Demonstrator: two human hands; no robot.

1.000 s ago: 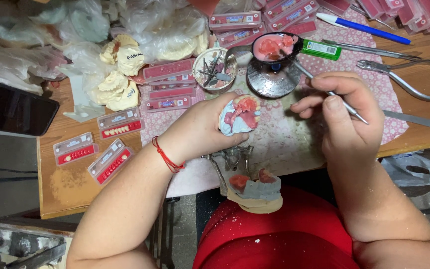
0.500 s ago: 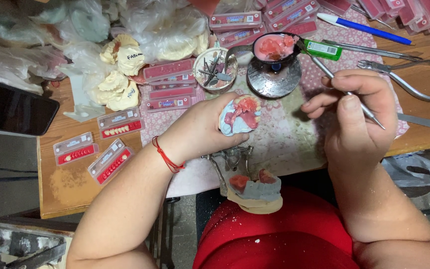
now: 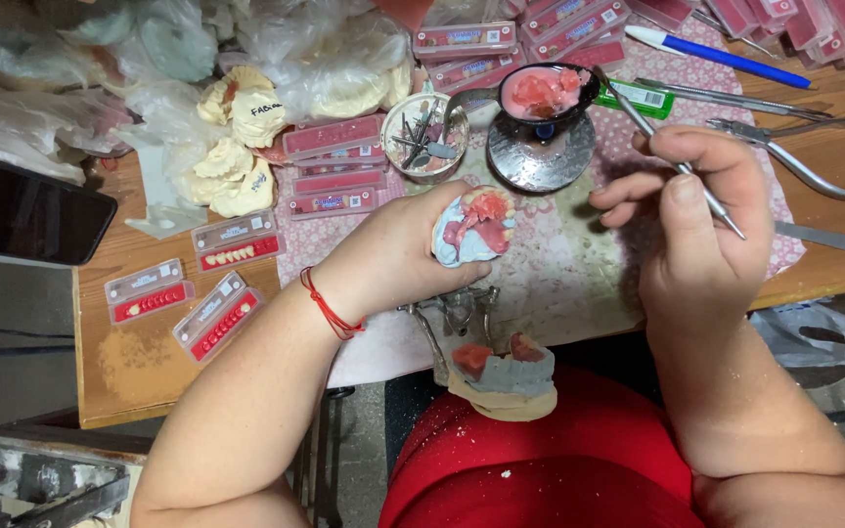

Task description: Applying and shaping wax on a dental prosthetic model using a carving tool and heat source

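Hands busy over a dental model with pink wax.

Fingers of the left hand point(image 3: 393, 259) wrap around the blue-and-pink dental model point(image 3: 473, 228), hiding its back, above the patterned cloth point(image 3: 579, 284). The right hand point(image 3: 701, 220) pinches a thin metal tool point(image 3: 672, 156); its tip near the small black bowl of pink wax point(image 3: 545, 93) is hard to see. Half a second ago this hand was lower; now it has lifted closer to the bowl, while the left hand has stayed put.

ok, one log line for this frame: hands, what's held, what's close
left hand: holds dental cast | right hand: pinches metal pick, tip beside wax bowl | nearby: articulator model, tooth cards
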